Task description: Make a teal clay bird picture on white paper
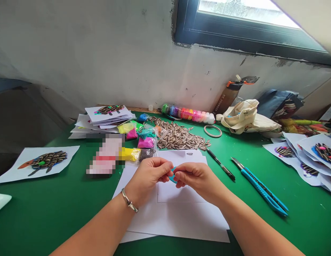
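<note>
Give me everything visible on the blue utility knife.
The utility knife has a light-blue, plastic-looking body with a dark slot running along it. Its metal blade is out, angled away and leftward. It lies on the green table, right of the black pen, touching neither that nor the right hand.

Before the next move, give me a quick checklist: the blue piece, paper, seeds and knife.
1. Blue piece held in the fingertips of left hand and right hand: ok.
2. Full shape of that piece: cannot tell, fingers cover it.
3. White paper lying beneath the hands: ok.
4. Sunflower seeds on the table, piled beyond the paper: ok.
5. Utility knife blade retracted: not ok, blade exposed, right of the black pen.
</note>
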Tool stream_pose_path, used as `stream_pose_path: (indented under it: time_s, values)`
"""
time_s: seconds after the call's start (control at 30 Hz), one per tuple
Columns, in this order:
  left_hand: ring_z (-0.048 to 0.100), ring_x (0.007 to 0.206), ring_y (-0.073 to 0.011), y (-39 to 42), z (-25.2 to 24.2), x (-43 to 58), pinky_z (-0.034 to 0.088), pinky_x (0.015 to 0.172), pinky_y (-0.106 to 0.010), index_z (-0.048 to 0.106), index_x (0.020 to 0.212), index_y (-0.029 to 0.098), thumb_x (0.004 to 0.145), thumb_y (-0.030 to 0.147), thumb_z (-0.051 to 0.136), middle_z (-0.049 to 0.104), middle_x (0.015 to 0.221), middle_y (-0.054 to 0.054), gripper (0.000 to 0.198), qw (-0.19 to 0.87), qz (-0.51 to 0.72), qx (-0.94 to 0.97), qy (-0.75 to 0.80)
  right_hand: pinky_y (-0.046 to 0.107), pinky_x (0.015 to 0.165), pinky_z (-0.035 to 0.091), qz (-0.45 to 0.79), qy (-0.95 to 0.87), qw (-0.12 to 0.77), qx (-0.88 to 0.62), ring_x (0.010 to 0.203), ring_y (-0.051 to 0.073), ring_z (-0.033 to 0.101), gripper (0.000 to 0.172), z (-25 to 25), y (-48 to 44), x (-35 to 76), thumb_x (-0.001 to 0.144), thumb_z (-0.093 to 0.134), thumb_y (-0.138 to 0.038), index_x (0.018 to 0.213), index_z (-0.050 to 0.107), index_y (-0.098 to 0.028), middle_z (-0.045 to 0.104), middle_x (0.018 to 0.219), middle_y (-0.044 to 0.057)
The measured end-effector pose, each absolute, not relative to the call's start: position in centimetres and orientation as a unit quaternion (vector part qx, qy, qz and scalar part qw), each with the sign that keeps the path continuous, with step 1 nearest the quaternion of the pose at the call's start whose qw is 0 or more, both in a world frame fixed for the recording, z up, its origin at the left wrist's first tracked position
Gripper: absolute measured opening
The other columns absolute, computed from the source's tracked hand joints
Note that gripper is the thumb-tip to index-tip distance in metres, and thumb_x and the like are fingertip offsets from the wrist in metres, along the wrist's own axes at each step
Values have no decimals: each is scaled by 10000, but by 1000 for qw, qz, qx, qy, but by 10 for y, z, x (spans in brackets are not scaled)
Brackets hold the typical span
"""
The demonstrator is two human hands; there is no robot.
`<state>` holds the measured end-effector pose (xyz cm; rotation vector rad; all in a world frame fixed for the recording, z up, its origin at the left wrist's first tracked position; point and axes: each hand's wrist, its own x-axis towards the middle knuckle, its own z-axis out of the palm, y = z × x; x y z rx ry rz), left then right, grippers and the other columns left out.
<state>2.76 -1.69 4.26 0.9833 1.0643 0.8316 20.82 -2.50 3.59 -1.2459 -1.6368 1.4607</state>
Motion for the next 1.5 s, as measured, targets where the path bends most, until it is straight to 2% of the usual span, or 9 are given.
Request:
stream_pose_path:
  time_s: [0.3,0.47,0.53,0.6,0.7,0.77,1.03,1.3,1.5]
  values:
    - [519,577,-85,-15,41,28,412,578,-212,651,687,135,729,398,748,633,649,-6,284,673,373,426,477,270,629,523,539,-627,299,-477,626,140,647,254,33,-22,211,869,581,-373,789,695,-160,669,725,28]
    - [526,583,-91,-16,41,27,419,582,-217,660,713,137,728,387,746,639,653,-8,265,670,371,428,479,290,673,536,552,-607,316,-476,705,163,655,218,30,-20,211,845,608,-352,866,705,-159,663,762,30]
    - [527,588,-96,-16,40,27,421,582,-221,663,722,135,722,383,747,642,654,-13,262,668,369,433,480,285,649,522,520,-620,326,-489,711,164,641,197,32,-20,212,844,605,-327,882,710,-165,656,765,27]
    - [525,590,-98,-15,39,28,419,582,-223,664,724,132,719,384,746,644,656,-16,264,667,366,438,479,276,631,491,438,-671,325,-503,708,157,612,161,35,-24,215,851,586,-273,864,719,-184,650,764,23]
    - [520,586,-95,-14,34,30,412,578,-223,667,732,130,716,386,745,644,658,-15,268,668,362,443,475,277,650,455,310,-745,302,-508,722,150,578,182,34,-38,224,865,545,-191,838,723,-216,638,789,24]
    - [515,574,-93,-15,31,32,407,573,-225,668,725,129,717,383,738,644,653,-15,264,671,358,448,470,271,631,443,270,-753,298,-521,715,150,569,189,26,-50,232,870,532,-174,876,715,-220,623,794,28]
    - [511,550,-99,-17,29,37,404,561,-233,664,685,126,704,320,705,640,623,-11,199,662,351,467,470,260,641,466,221,-749,316,-539,717,150,599,160,-16,-69,244,880,526,-156,933,666,-211,635,826,30]
    - [515,550,-100,-15,27,39,412,562,-228,667,681,127,681,293,694,636,608,-4,168,662,339,468,478,240,607,463,170,-765,310,-538,688,133,591,159,-18,-65,240,893,525,-161,950,665,-212,627,826,25]
    - [523,557,-99,-15,28,41,419,566,-227,665,686,125,713,322,679,637,619,-7,200,659,334,469,484,248,626,480,162,-780,305,-522,703,142,595,162,-15,-67,238,886,534,-159,959,674,-197,623,820,38]
